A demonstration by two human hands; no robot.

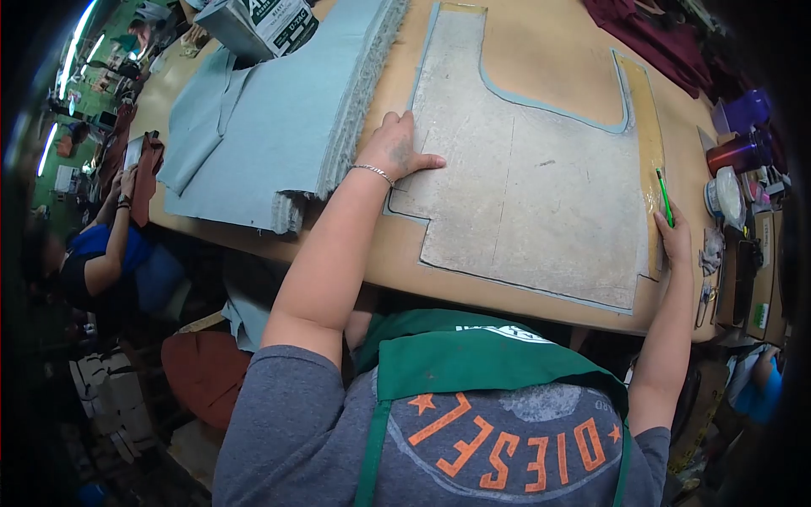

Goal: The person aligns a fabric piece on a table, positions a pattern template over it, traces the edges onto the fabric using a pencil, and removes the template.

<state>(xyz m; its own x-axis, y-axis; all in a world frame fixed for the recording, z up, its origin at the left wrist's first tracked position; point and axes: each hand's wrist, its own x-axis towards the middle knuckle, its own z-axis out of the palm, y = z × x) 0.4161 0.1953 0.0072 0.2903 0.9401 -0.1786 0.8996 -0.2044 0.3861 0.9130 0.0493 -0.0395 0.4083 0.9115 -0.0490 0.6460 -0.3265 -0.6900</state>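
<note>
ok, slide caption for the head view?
Left hand on a flat grey panel, right hand holding a slim green pen at the panel's yellow edge, stacked pale-blue fabric alongside.

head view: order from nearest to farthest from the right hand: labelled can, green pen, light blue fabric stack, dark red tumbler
From the right hand:
1. green pen, held in it
2. dark red tumbler, up and right
3. light blue fabric stack, across to the left
4. labelled can, upper left
</note>
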